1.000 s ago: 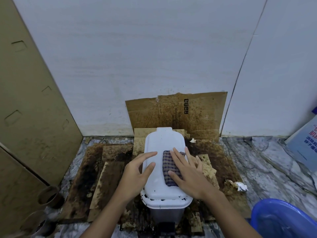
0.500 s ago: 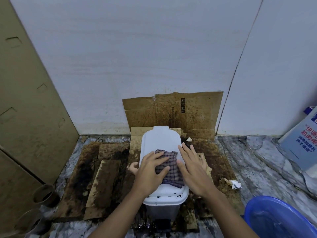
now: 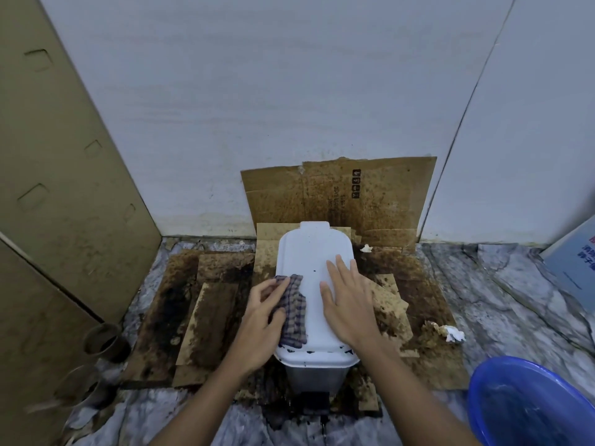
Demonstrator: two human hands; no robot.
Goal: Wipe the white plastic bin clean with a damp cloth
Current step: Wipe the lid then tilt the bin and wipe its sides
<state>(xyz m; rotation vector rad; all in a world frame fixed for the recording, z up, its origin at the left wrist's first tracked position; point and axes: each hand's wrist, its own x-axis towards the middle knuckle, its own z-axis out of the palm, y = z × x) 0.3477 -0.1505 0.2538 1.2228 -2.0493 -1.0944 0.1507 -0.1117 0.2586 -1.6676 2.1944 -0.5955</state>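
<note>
— Where is the bin (image 3: 317,376)?

— On the floor (image 3: 515,300), close to the wall, standing on stained, dark-blotched cardboard (image 3: 219,304). Another stained sheet (image 3: 386,194) leans on the wall behind it. Its white lid (image 3: 309,252) is closed, and dark specks (image 3: 310,351) dot the lid's near rim.

— And the cloth (image 3: 294,313)?

— Checked, lying along the left side of the lid, its lower end reaching almost to the near rim.

— What are the hands doing?

— The left hand (image 3: 260,323) grips the cloth, fingers curled over its upper left corner and the thumb pressed on its middle. The right hand (image 3: 347,304) lies flat on the right half of the lid, fingers straight and slightly spread, apart from the cloth.

— Anything else around?

— A blue basin (image 3: 521,400) at the lower right, with what looks like water in it. A crumpled white tissue (image 3: 454,333) sits on the cardboard's right edge, and a smaller white scrap (image 3: 366,248) lies near the lid's far right corner. Two brown tubes (image 3: 106,344) lie at the left, beside a tall cardboard panel (image 3: 64,188).
</note>
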